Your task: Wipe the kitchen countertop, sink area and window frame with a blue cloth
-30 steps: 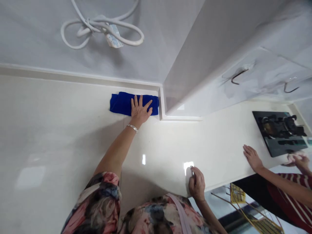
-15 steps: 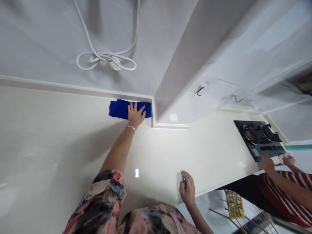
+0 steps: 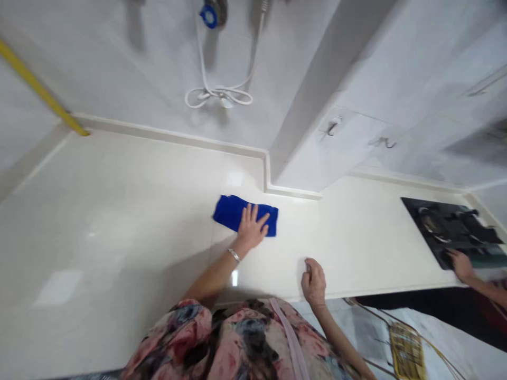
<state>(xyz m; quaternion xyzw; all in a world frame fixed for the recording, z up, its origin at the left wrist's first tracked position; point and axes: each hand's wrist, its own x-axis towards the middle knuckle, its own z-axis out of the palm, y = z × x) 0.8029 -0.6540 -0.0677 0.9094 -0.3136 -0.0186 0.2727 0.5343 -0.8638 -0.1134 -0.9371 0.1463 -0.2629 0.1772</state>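
Observation:
A folded blue cloth [image 3: 227, 212] lies on the cream countertop [image 3: 154, 195], a short way out from the wall's raised edge. My left hand [image 3: 251, 229] rests flat on its right half with fingers spread, pressing from above; a bracelet circles that wrist. Nearer the front edge, my right hand [image 3: 314, 282] rests on the counter with its fingers curled in. Whatever it may hold is hidden by the fingers.
A boxed-out wall corner [image 3: 295, 153] juts in ahead. Tied white cable [image 3: 218, 94] hangs on the wall, and a yellow pipe [image 3: 43, 92] meets the counter at left. At right, a co-worker's hand [image 3: 461, 265] touches a black gas hob [image 3: 435, 232]. A yellow basket [image 3: 407, 351] stands below.
My left hand has drawn the blue cloth back from the wall toward me. My right hand stays curled near the front edge. The view has shifted, and the co-worker's hand is over the hob.

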